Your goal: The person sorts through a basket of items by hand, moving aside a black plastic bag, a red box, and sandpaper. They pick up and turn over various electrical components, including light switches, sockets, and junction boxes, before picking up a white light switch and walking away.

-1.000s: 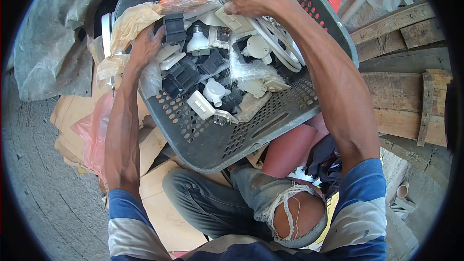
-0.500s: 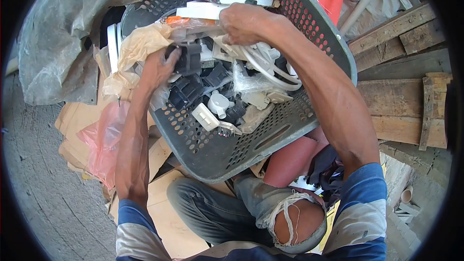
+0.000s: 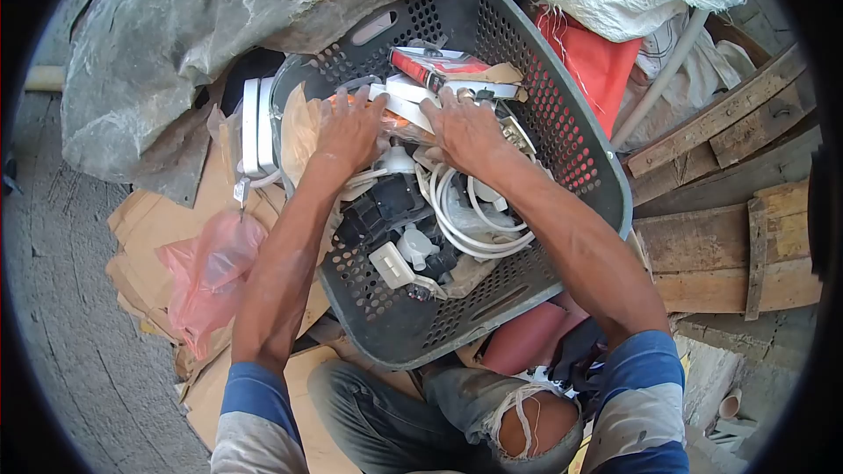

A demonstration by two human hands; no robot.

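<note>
The left hand (image 3: 351, 129) and the right hand (image 3: 463, 130) are lying flat, fingers spread wide, gripping nothing. They are pressing on the white parts (image 3: 406, 102) piled in the gray basket (image 3: 399, 326), middle of the frame.

One perforated basket (image 3: 562, 149) stood there, with two hands in it: left hand (image 3: 349, 127) at eleven o'clock, right hand (image 3: 464, 130) at one. It held one red-and-white box (image 3: 439, 66) at twelve, one white cable coil (image 3: 481, 248), one white switch plate (image 3: 391, 265) at six, and perhaps three black fittings (image 3: 391, 202). One pink bag (image 3: 211, 268) lay at nine.
</note>
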